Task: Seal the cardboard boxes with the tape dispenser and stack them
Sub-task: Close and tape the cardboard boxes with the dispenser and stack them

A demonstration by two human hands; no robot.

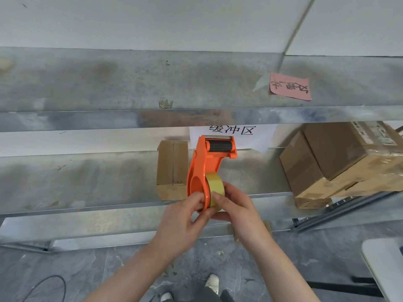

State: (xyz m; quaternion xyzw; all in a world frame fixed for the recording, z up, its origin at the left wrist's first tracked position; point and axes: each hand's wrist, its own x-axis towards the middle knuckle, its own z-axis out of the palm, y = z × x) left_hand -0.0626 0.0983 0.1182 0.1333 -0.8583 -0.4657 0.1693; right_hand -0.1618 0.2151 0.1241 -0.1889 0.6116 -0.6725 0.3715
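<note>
My left hand (183, 219) grips the orange tape dispenser (201, 171) while my right hand (234, 205) pinches its tape roll (214, 188), held near me before the shelf (87, 177). The tape's end could slip from my fingers and restick.

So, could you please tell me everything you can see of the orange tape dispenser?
The tape dispenser looks like orange plastic and is held upright in front of the metal shelves. At its top sit a black roller and a serrated blade; lower down, a yellowish tape roll is mounted. The left hand grips its lower edge, and the right hand pinches the tape roll.
</note>
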